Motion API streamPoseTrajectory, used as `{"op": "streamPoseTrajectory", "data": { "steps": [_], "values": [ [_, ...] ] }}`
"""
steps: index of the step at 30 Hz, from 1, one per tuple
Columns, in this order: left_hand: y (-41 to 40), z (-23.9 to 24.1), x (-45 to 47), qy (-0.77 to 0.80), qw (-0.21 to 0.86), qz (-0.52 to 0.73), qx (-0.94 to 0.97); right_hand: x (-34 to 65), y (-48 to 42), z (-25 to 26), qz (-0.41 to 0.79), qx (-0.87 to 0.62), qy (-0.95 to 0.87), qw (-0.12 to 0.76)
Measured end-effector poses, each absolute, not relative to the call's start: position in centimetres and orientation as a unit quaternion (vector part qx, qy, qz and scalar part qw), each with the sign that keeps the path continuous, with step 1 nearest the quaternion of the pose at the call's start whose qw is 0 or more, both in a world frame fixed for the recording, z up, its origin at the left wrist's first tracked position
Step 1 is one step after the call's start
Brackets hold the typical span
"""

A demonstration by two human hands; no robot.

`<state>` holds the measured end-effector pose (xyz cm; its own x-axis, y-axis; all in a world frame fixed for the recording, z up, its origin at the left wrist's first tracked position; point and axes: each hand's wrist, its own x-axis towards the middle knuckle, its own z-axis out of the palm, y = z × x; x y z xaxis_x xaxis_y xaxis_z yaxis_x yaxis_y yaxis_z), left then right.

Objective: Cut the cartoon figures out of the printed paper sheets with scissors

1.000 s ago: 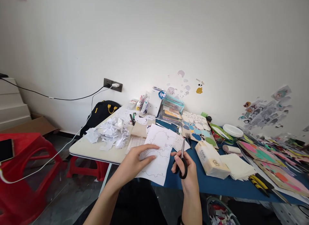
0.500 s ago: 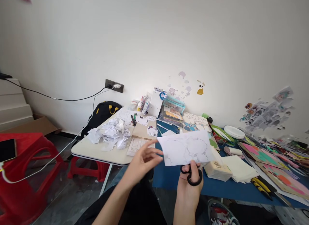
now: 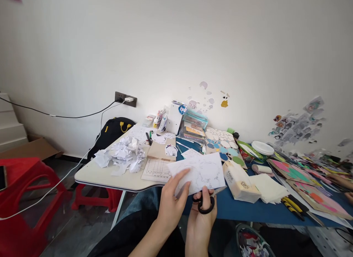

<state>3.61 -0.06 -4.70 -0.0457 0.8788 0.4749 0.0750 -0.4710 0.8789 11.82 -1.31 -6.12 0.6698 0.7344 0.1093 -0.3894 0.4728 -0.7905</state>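
White wall [image 3: 154,47] is rising behind blue table [image 3: 242,214]. Left hand [image 3: 173,198] is spreading thumb and finger over left part of paper [image 3: 211,168], hold unclear; right hand [image 3: 201,220] is gripping scissors [image 3: 211,205] at paper's lower edge.

Two stools [image 3: 27,176], one backpack [image 3: 110,135], one tissue pack [image 3: 241,185]

We're looking out from the wearer's head, above and behind the grip, angled forward and down: left hand [image 3: 171,201] and right hand [image 3: 202,221] sit close, blue table [image 3: 234,211] spreads beyond them, wall [image 3: 154,47] farthest back.
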Motion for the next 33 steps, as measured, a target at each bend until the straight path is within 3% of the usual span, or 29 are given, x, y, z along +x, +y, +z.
{"op": "streamPoseTrajectory", "data": {
  "steps": [3,8,14,21,33],
  "values": [
    [0.7,-4.3,2.2,0.406,0.326,0.561,0.644,11.3,-0.7,-6.6,0.359,-0.395,-0.244,0.81],
    [1.7,-3.1,-0.2,0.451,0.34,0.593,0.574,12.0,-0.4,-6.3,0.41,-0.415,-0.297,0.756],
    [1.2,-1.2,-2.7,0.447,0.384,0.64,0.492,13.7,-1.5,-5.4,0.45,-0.432,-0.459,0.633],
    [0.5,-1.0,-3.2,0.467,0.312,0.615,0.554,15.2,-3.5,-4.2,0.53,-0.403,-0.594,0.453],
    [-0.9,-0.1,-2.3,0.435,0.312,0.573,0.621,14.6,-4.0,-3.4,0.546,-0.375,-0.589,0.463]
  ]
}}
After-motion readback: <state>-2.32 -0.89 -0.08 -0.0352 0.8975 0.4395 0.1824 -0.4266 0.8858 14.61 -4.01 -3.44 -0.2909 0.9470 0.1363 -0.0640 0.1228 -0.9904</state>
